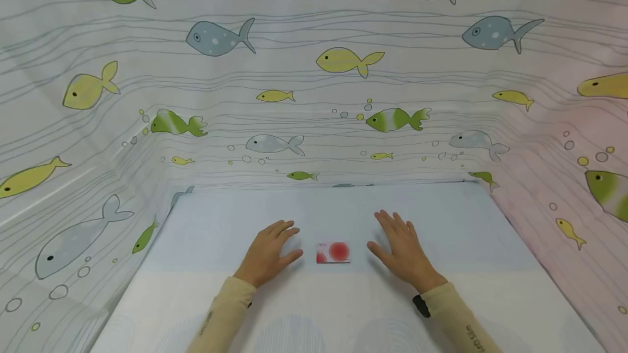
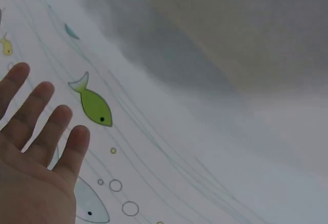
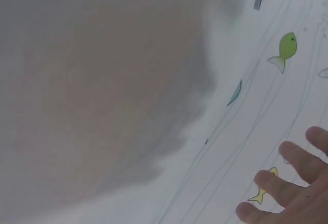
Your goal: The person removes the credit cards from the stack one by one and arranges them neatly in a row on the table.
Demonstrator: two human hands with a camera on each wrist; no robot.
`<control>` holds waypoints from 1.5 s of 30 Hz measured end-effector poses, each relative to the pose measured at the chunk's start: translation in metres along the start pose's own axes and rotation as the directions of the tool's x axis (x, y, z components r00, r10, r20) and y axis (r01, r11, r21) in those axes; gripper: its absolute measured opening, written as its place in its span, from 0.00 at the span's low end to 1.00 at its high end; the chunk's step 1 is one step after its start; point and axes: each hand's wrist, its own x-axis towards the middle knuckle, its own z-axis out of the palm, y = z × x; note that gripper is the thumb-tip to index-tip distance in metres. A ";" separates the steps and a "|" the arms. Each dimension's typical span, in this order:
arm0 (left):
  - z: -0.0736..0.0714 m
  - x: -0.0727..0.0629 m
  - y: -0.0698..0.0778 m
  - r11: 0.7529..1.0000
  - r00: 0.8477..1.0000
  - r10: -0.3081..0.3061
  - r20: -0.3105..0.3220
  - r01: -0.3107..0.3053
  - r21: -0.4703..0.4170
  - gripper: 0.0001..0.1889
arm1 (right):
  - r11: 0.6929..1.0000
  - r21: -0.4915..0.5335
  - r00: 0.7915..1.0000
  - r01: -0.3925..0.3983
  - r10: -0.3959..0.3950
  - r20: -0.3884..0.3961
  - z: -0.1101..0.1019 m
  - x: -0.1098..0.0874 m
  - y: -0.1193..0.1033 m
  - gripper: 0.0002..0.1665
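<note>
A small flat rectangular item [image 1: 333, 253], pink and white with red round shapes on its top, lies on the table between the two hands. To its left is my left hand [image 1: 270, 253], fingers spread and thumb toward the item, holding nothing. On the other side my right hand [image 1: 400, 248] is spread as well, its thumb pointing at the item across a small gap. In the left wrist view, the left hand [image 2: 41, 147] shows its palm and separated fingers. Several fingers of the right hand [image 3: 292, 188] appear at the lower right of the right wrist view.
The table [image 1: 221, 309] has a pale blue far part and a whitish near part with faint round patterns. A white sheet [image 1: 304, 119] printed with fish and wavy lines stands behind it and along both sides. A dark band [image 1: 421, 306] sits at the right wrist.
</note>
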 end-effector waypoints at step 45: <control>0.038 0.032 0.023 0.994 0.946 0.074 0.316 -0.096 0.054 0.23 | 0.978 -0.066 0.958 0.197 -0.178 0.223 0.035 0.022 -0.024 0.37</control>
